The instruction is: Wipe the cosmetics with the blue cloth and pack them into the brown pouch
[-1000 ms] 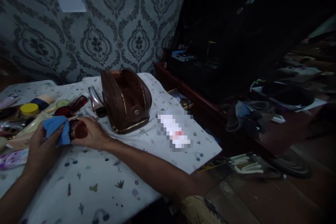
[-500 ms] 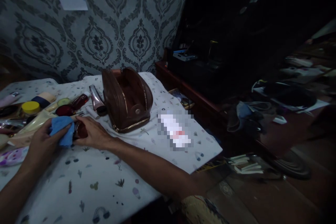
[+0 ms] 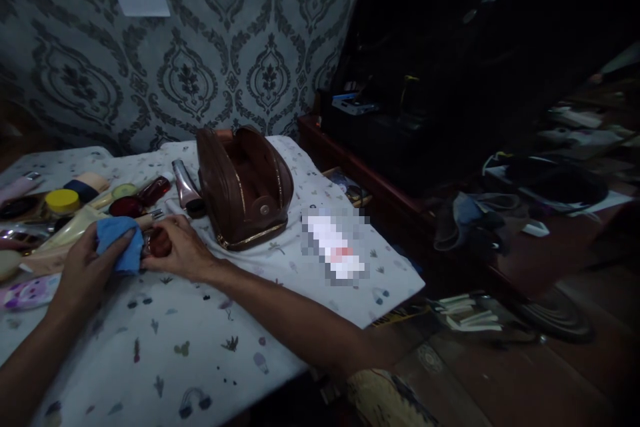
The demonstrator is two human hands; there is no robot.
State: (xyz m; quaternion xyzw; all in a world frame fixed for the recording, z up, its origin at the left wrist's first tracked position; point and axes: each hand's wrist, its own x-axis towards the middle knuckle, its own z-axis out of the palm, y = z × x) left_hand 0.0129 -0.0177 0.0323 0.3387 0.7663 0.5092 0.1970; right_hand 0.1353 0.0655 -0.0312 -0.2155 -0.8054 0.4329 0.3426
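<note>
A: Starting at your far left, what do you have?

B: A flat purple-and-white patterned packet on the white, print-covered counter, just beside your bare left grip.

A: And what are you holding?

B: Your left grip pinches a soft blue cloth against one side of a small, round, reddish-brown container. Your bare right grip grasps that container from the other side. You can't tell whether it touches the counter.

A: What has just changed for you?

B: Against half a second ago, the container's round end shows differently, so you seem to have turned it slightly. Your cloth is still on it; the work between your hands looks unfinished.

A: Farther right?

B: You have a silver tube with a black cap beside a brown leather bag, its gold zip gaping. You're touching neither.
</note>
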